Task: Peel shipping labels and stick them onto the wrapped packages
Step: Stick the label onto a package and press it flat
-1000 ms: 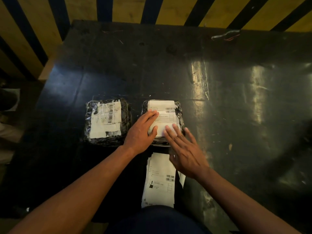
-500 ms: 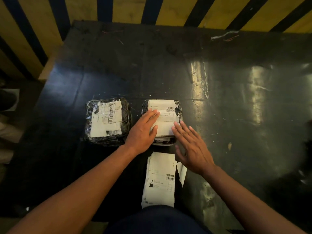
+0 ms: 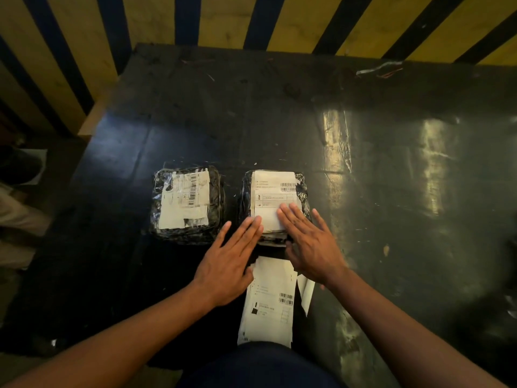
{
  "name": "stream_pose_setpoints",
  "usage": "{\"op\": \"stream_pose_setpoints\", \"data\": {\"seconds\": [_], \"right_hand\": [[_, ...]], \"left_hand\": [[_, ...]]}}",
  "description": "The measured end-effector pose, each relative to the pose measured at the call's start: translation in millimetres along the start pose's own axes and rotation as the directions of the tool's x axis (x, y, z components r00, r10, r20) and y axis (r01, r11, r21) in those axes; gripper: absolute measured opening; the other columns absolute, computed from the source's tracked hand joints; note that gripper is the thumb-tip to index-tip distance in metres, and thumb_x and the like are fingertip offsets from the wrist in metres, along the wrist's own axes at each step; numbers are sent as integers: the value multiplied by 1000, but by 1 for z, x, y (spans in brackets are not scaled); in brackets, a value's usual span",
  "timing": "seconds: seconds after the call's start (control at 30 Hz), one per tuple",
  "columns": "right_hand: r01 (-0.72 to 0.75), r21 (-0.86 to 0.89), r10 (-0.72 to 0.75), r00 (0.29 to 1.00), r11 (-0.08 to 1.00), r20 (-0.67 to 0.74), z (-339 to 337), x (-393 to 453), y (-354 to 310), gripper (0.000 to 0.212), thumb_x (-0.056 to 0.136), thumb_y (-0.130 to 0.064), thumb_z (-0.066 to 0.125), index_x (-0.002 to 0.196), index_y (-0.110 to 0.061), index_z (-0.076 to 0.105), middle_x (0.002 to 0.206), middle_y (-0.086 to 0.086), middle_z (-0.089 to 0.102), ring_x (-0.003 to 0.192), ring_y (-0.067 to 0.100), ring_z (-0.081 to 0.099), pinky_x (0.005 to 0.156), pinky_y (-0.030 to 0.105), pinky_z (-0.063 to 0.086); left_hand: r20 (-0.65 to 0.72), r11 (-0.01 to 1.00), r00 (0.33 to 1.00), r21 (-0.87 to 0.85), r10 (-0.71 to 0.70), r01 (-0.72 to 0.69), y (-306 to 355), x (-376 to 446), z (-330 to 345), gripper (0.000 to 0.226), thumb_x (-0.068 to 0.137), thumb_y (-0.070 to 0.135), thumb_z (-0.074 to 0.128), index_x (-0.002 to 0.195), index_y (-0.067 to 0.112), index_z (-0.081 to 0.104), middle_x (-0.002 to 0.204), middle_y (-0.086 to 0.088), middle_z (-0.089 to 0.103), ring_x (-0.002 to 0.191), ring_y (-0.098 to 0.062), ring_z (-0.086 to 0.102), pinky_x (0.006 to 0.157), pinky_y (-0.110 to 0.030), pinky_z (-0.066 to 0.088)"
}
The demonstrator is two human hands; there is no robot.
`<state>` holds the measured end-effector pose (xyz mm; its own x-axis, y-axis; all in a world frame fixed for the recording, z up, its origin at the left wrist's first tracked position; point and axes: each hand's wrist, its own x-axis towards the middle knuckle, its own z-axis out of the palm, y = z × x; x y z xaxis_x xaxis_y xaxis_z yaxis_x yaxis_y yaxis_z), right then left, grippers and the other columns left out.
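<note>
Two packages wrapped in black plastic lie side by side on the dark table. The left package carries a white label. The right package has a white shipping label on top. My right hand lies flat with straight fingers on the near part of that label. My left hand is flat too, its fingertips touching the label's near left corner. A stack of label sheets lies near the table's front edge, between my arms.
A bit of twisted wire lies at the table's far right edge. Behind the table runs a yellow wall with dark diagonal stripes. On the left, beyond the table edge, the floor and some pale items are dim.
My left hand has slid back toward me off most of the label. My right hand has moved left onto the label's near part.
</note>
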<state>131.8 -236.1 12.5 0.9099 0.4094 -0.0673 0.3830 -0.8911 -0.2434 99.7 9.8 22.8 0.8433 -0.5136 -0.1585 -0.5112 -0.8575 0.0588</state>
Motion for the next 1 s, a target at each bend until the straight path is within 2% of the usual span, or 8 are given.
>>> {"op": "stream_pose_setpoints", "data": {"seconds": [0.17,0.27,0.4,0.57,0.7,0.87,0.93,1.0], "right_hand": [[-20,43,21,1000,999,-1,1,0,-3,77,97,-32,47,165,-23,10,171,-6,3,159,10,-3,130,47,7],[-21,46,21,1000,999,2,1,1,-3,80,96,-30,51,165,-24,9,171,-6,4,159,11,-3,129,49,8],[-15,2,15,1000,1000,1,-1,1,1,81,97,-32,53,165,-26,9,171,-7,8,159,11,3,128,55,12],[-30,3,30,999,1000,-13,-1,-1,-1,77,99,-33,51,164,-28,11,170,-11,9,158,7,2,129,53,5],[-51,36,52,999,998,-13,0,-1,-4,76,98,-31,49,164,-27,12,170,-10,7,158,8,-1,129,51,5],[-53,72,54,998,996,-16,1,0,-7,78,93,-31,44,165,-24,14,171,-8,8,159,11,1,129,52,10],[-48,73,50,998,996,-29,1,0,-6,77,92,-32,41,164,-23,15,171,-7,11,159,12,4,128,53,12],[-47,82,51,998,996,-40,1,0,-4,77,92,-29,47,164,-24,18,171,-7,14,159,11,7,128,53,13]], "left_hand": [[-3,992,999,-119,-47,47,8,13,-18,82,98,47,42,165,19,5,174,1,-2,159,-16,-11,130,-46,-5],[-19,981,999,-190,-37,33,20,40,-29,79,98,42,46,165,17,11,173,-1,12,160,-16,0,130,-45,-1],[-30,982,999,-185,-34,28,13,50,-33,77,96,37,48,164,16,17,170,-1,22,158,-14,14,131,-41,2],[-74,977,996,-211,-42,26,-8,38,-39,70,96,33,52,161,19,30,165,3,34,152,-10,28,128,-33,-4],[-114,974,992,-226,-58,31,-4,49,-45,61,96,32,54,153,16,44,156,-1,46,147,-13,38,129,-34,4],[-30,977,999,-212,-39,32,7,73,-42,69,99,36,30,164,18,16,173,-1,7,160,-15,0,131,-41,1],[-12,979,1000,-202,-29,26,6,77,-39,75,93,41,17,165,19,10,174,0,3,160,-13,-3,131,-42,0],[-14,983,998,-173,-61,58,-2,77,-38,76,94,41,19,165,18,8,174,0,6,160,-11,1,130,-43,-1]]}}
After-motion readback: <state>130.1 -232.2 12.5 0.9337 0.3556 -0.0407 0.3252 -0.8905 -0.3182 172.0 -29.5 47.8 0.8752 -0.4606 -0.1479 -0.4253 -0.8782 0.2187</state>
